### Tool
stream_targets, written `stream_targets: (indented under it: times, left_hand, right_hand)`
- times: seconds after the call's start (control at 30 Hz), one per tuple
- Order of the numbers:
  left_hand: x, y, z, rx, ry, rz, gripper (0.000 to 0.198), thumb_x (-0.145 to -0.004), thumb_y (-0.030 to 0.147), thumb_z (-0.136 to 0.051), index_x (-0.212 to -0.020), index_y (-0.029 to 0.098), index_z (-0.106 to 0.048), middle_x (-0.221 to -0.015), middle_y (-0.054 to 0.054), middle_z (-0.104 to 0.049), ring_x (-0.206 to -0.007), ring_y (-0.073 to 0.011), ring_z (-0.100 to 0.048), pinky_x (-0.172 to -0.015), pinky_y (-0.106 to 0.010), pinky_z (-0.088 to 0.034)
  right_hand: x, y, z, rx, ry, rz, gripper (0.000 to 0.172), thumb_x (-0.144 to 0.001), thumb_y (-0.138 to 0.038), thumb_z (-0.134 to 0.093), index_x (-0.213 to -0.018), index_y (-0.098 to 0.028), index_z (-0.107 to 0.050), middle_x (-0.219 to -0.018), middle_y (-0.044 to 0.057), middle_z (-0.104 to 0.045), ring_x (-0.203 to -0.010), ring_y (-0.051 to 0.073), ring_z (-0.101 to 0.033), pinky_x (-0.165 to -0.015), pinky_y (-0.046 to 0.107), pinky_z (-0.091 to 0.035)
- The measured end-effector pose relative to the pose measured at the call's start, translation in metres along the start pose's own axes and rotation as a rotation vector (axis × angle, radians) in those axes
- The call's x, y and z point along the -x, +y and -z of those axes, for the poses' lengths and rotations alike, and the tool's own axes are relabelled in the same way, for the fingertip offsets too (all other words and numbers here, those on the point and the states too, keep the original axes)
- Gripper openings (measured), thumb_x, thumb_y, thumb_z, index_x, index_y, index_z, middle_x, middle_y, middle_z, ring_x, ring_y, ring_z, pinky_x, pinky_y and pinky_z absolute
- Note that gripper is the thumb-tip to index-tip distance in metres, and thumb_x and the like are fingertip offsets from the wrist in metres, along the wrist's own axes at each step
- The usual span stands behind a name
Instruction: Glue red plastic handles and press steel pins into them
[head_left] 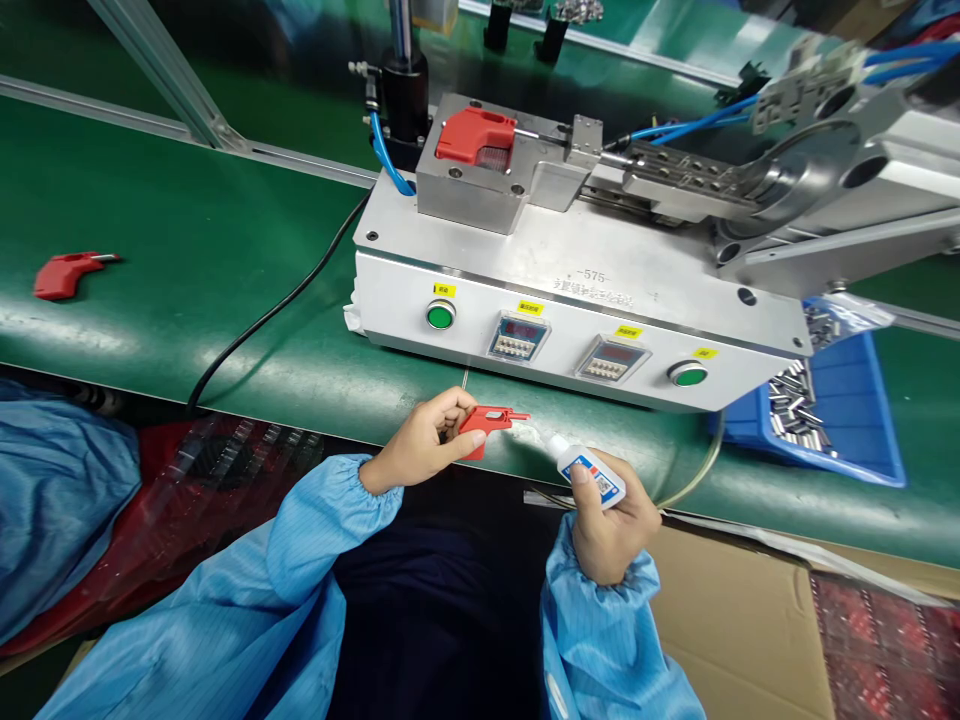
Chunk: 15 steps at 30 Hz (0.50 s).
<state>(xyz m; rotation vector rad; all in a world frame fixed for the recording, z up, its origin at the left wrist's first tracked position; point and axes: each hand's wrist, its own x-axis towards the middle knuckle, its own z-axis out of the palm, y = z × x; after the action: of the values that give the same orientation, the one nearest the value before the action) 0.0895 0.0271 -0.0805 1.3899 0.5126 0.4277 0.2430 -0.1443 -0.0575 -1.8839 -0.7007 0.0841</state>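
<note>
Between the thumb and fingers of my left hand (427, 440) is a red plastic pistol-shaped part (484, 425), its thin tip pointing right. My right hand (615, 515) grips a small white glue bottle (589, 470) with a blue, red and white label. The bottle's nozzle is tilted up and left, close to the part's tip; whether they touch I cannot tell. Behind both hands stands a white bench machine (547, 330) with green buttons and two small displays. Another red part (476, 135) sits in the metal fixture (472, 205) on top.
A further red part (67, 275) lies on the green bench (150, 220) at left. To the right, a blue bin (862, 420) holds many small metal tubes (799, 410). A black cable (277, 305) crosses the bench. Below right is a cardboard box (735, 610) beside clear trays with red parts.
</note>
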Motion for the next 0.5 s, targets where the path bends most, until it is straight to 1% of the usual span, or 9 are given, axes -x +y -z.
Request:
stream_targets:
  times: [0.23, 0.33, 0.5]
  left_hand:
    - [0.0004, -0.0002, -0.0001, -0.009, 0.008, 0.017, 0.034, -0.092, 0.051, -0.074, -0.095, 0.020, -0.061, -0.075, 0.000, -0.068, -0.063, -0.0129, -0.057, -0.062, -0.025, -0.046]
    - [0.0004, 0.0005, 0.0001, -0.004, 0.005, 0.011, 0.033, -0.092, 0.050, -0.074, -0.095, 0.020, -0.061, -0.076, 0.000, -0.069, -0.063, -0.0129, -0.058, -0.061, -0.025, -0.046]
    - [0.0000, 0.0014, 0.0003, 0.002, -0.003, 0.009, 0.031, -0.092, 0.047, -0.074, -0.095, 0.020, -0.062, -0.076, 0.000, -0.069, -0.063, -0.0128, -0.058, -0.061, -0.025, -0.046]
  right_hand:
    - [0.0001, 0.0014, -0.0003, 0.015, -0.010, -0.007, 0.037, -0.087, -0.056, -0.075, -0.082, -0.019, -0.077, -0.062, 0.001, -0.065, -0.050, 0.014, -0.053, -0.048, 0.027, -0.044]
    - [-0.0004, 0.0009, -0.0004, 0.020, -0.001, -0.008, 0.040, -0.087, -0.058, -0.075, -0.082, -0.019, -0.077, -0.061, 0.000, -0.065, -0.050, 0.014, -0.053, -0.048, 0.027, -0.043]
    - [-0.0012, -0.0011, 0.0001, 0.008, -0.013, -0.003, 0.038, -0.087, -0.056, -0.076, -0.083, -0.018, -0.077, -0.061, 0.000, -0.065, -0.050, 0.013, -0.053, -0.048, 0.027, -0.043]
